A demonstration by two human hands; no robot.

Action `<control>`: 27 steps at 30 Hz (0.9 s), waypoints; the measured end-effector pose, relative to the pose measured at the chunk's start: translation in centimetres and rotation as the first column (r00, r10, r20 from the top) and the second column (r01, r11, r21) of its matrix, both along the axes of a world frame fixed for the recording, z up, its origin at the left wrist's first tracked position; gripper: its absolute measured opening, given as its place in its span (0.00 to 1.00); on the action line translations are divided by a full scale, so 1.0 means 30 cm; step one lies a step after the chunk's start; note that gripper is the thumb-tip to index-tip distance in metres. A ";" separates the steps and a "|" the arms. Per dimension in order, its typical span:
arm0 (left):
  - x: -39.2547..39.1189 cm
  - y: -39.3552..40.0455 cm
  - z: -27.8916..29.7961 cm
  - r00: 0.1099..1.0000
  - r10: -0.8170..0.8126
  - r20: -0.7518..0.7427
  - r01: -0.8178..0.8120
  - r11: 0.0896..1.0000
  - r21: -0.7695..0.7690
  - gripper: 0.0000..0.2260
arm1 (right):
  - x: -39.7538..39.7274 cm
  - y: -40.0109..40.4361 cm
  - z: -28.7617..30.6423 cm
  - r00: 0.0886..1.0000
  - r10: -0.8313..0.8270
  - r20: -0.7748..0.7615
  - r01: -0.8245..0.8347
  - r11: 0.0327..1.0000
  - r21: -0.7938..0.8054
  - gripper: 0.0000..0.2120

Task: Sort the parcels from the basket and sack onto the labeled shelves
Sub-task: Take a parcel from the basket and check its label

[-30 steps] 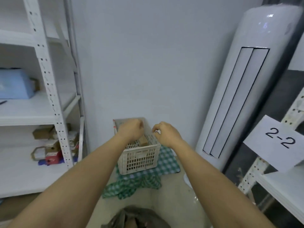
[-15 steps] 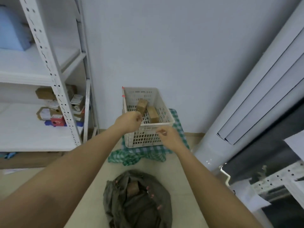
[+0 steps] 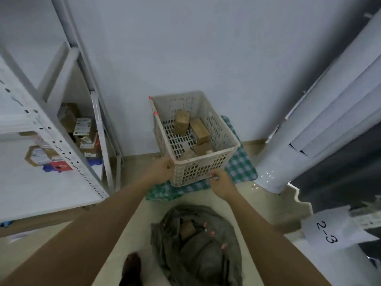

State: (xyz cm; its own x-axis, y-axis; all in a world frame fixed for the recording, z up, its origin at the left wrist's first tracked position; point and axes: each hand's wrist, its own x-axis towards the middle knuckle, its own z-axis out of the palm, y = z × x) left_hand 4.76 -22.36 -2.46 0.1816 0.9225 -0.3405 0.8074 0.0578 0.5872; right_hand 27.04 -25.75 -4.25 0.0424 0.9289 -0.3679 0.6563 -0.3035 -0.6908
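A white plastic basket [image 3: 224, 129] stands on the floor by the wall and holds three brown cardboard parcels [image 3: 199, 130]. My left hand [image 3: 161, 169] grips its near-left corner at the rim. My right hand [image 3: 221, 182] is at the lower front wall near the right corner, with its fingers curled against the lattice. A dark grey sack [image 3: 198, 250] lies crumpled on the floor closer to me, and a brown parcel [image 3: 187, 227] shows in its opening.
A green checked cloth [image 3: 240, 165] lies under the basket. A white metal shelf unit [image 3: 53, 182] on the left holds several boxes [image 3: 82, 129]. On the right are a white tower air conditioner [image 3: 305, 129] and a paper label reading 2-3 [image 3: 327, 232]. A dark shoe [image 3: 132, 269] is at the bottom.
Both hands have come out of the basket's inside to its near front edge. My view has tilted down, so the sack now shows in full.
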 end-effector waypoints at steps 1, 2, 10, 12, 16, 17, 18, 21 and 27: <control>-0.032 0.035 -0.020 0.999 -0.043 -0.014 0.043 0.999 -0.024 0.09 | -0.045 0.025 -0.014 0.998 -0.044 -0.040 0.043 0.999 -0.015 0.12; -0.064 0.071 -0.041 0.996 -0.088 -0.026 0.087 0.996 -0.033 0.08 | -0.092 0.047 -0.027 0.994 -0.079 -0.071 0.077 0.997 -0.030 0.12; -0.182 0.287 -0.135 0.960 -0.265 -0.093 0.263 0.964 -0.036 0.09 | -0.384 0.123 -0.100 0.954 -0.236 -0.186 0.237 0.971 -0.020 0.09; -0.177 0.320 -0.156 0.954 -0.292 -0.067 0.292 0.956 0.003 0.09 | -0.399 0.142 -0.102 0.948 -0.253 -0.195 0.253 0.967 -0.024 0.08; -0.157 0.370 -0.182 0.953 -0.301 -0.024 0.302 0.951 0.062 0.09 | -0.376 0.200 -0.111 0.953 -0.267 -0.144 0.270 0.963 0.000 0.09; -0.153 0.383 -0.188 0.952 -0.304 -0.022 0.305 0.949 0.079 0.09 | -0.369 0.221 -0.112 0.959 -0.258 -0.117 0.262 0.965 0.016 0.09; -0.149 0.402 -0.197 0.951 -0.310 -0.023 0.310 0.945 0.106 0.09 | -0.359 0.250 -0.116 0.966 -0.246 -0.080 0.251 0.967 0.045 0.10; -0.143 0.488 -0.230 0.947 -0.320 -0.031 0.320 0.925 0.206 0.08 | -0.333 0.374 -0.121 0.976 -0.212 0.043 0.202 0.964 0.170 0.10; -0.111 0.677 -0.300 0.917 -0.356 -0.178 0.391 0.889 0.239 0.11 | -0.203 0.660 -0.245 0.947 0.030 0.320 -0.061 0.994 0.086 0.11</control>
